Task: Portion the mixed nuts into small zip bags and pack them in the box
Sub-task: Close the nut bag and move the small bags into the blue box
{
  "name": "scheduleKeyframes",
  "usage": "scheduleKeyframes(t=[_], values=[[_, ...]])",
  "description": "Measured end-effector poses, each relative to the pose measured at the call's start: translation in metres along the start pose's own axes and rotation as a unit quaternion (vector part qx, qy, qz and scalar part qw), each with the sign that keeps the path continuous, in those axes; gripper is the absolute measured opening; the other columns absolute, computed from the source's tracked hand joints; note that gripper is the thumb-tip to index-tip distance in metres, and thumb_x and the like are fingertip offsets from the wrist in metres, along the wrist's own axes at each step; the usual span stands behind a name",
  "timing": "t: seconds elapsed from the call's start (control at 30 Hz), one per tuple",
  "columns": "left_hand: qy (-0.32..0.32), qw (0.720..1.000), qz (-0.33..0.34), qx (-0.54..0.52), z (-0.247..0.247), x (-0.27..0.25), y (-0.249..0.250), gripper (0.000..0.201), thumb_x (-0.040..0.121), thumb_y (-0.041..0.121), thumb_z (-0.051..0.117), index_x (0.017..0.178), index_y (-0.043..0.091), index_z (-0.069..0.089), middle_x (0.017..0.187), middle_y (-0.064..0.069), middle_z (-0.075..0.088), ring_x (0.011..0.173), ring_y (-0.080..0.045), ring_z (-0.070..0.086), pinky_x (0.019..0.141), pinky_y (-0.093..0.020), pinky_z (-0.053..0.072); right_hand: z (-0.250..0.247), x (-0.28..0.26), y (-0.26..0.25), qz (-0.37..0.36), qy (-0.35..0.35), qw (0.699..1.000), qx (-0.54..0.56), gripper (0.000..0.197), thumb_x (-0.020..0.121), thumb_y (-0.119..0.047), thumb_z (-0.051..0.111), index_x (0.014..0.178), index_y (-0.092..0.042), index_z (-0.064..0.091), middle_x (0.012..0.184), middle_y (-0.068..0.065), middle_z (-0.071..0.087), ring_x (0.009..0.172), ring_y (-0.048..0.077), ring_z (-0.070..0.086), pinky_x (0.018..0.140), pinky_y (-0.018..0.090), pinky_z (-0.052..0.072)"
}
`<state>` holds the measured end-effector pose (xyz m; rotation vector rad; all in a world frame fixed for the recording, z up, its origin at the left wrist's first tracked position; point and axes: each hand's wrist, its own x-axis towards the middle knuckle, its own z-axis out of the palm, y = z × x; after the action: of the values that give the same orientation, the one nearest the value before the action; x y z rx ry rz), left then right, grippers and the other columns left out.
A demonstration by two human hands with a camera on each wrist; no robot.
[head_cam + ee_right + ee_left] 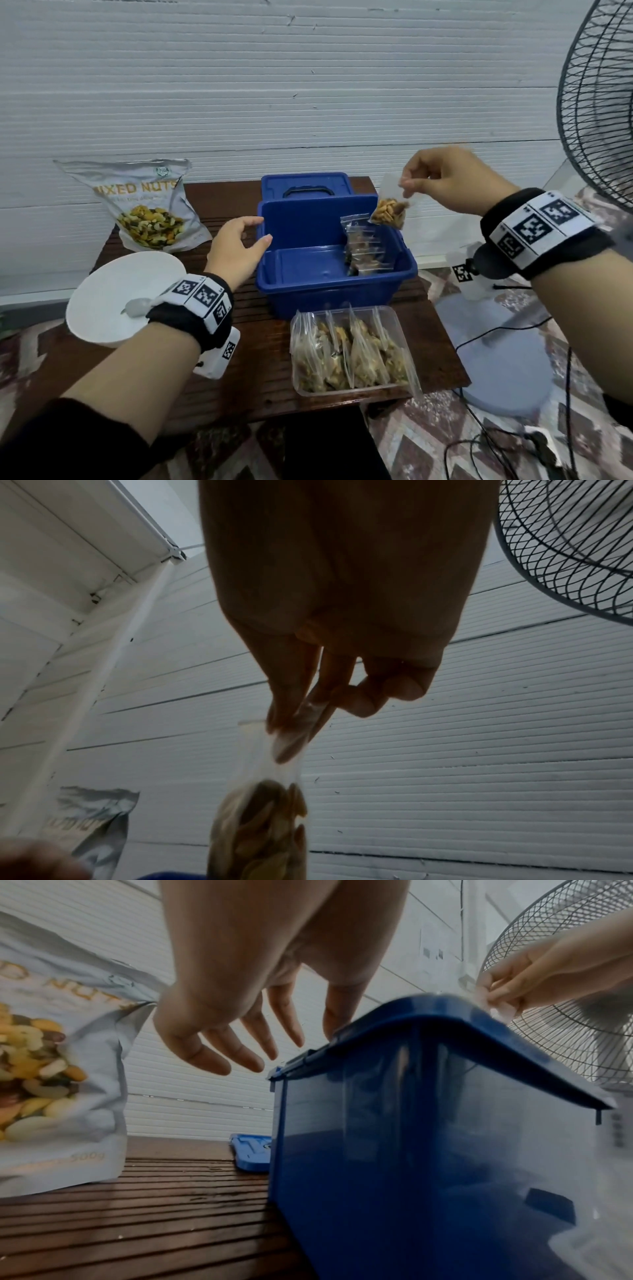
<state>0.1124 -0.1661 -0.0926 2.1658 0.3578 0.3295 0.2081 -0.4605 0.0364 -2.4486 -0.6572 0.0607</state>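
Nuts in a small zip bag (pixel 390 212) hang from my right hand (pixel 442 183), whose thumb and fingertips pinch the bag's clear top just above the right rim of the blue box (pixel 337 270). I see a few filled bags (pixel 363 250) already standing against that box's right inner wall. My left hand (pixel 238 248) hovers at the box's left rim with fingers spread and relaxed, holding nothing.

Everything sits on a dark slatted wooden table (pixel 260 370) against a white ribbed wall (pixel 239 85), with patterned flooring around it. The box's lid (pixel 306 186) lies flat behind it. At the table's left stand the mixed nuts pouch (pixel 144 209) and a white bowl (pixel 113 291) with a spoon in it. A clear tray (pixel 352 353) packed with filled bags sits at the near edge. A standing fan (pixel 599 113) is on my right.

From the left wrist view I get the box's outer wall close up and the thumb at or just behind its rim; contact I cannot tell. The right wrist view shows the pinch from below, dark against the wall.
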Motion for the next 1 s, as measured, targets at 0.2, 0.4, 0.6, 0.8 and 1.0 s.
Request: scheduleKeyframes(t=[0.2, 0.4, 0.6, 0.8, 1.0], values=[[-0.014, 1.000, -0.022, 0.011, 0.004, 0.003, -0.006, 0.037, 0.090, 0.027, 0.065, 0.125, 0.024, 0.056, 0.124, 0.006, 0.056, 0.108, -0.008, 0.051, 0.095, -0.032, 0.043, 0.017, 0.002, 0.007, 0.007, -0.163, 0.984, -0.074, 0.002, 0.088, -0.019, 0.066, 0.088, -0.017, 0.067, 0.084, -0.007, 0.066, 0.075, -0.003, 0.053, 0.066, 0.013, 0.037], [-0.010, 1.000, -0.017, 0.022, 0.005, 0.000, -0.007, 0.037, 0.089, 0.026, 0.066, 0.125, 0.024, 0.057, 0.126, 0.006, 0.053, 0.103, -0.006, 0.049, 0.095, -0.033, 0.044, 0.044, -0.001, 0.017, 0.026, -0.235, 0.965, -0.116, 0.004, 0.086, -0.019, 0.068, 0.087, -0.016, 0.069, 0.081, -0.006, 0.069, 0.077, 0.003, 0.060, 0.067, 0.015, 0.039], [-0.013, 1.000, -0.023, 0.012, 0.005, -0.001, -0.008, 0.035, 0.089, 0.026, 0.066, 0.123, 0.026, 0.057, 0.131, 0.004, 0.054, 0.104, -0.008, 0.051, 0.098, -0.040, 0.046, 0.056, 0.000, 0.019, 0.015, -0.242, 0.948, -0.207, 0.002, 0.081, -0.024, 0.074, 0.081, -0.023, 0.073, 0.078, -0.012, 0.066, 0.075, 0.004, 0.056, 0.074, 0.022, 0.043], [-0.013, 0.999, -0.030, 0.009, 0.005, -0.002, -0.008, 0.034, 0.089, 0.029, 0.066, 0.121, 0.029, 0.056, 0.132, 0.007, 0.053, 0.106, -0.007, 0.049, 0.102, -0.048, 0.042, 0.063, 0.006, 0.014, -0.006, -0.216, 0.947, -0.240, 0.003, 0.078, -0.027, 0.076, 0.081, -0.025, 0.076, 0.072, -0.012, 0.065, 0.072, 0.004, 0.056, 0.070, 0.021, 0.042], [-0.023, 0.999, -0.037, 0.007, 0.004, -0.001, -0.010, 0.029, 0.088, 0.031, 0.066, 0.113, 0.039, 0.052, 0.130, 0.011, 0.053, 0.106, -0.007, 0.050, 0.102, -0.050, 0.042, 0.068, 0.008, 0.014, -0.043, -0.245, 0.910, -0.333, 0.011, 0.079, -0.037, 0.073, 0.086, -0.029, 0.077, 0.087, -0.011, 0.072, 0.088, 0.010, 0.061, 0.081, 0.025, 0.042]])
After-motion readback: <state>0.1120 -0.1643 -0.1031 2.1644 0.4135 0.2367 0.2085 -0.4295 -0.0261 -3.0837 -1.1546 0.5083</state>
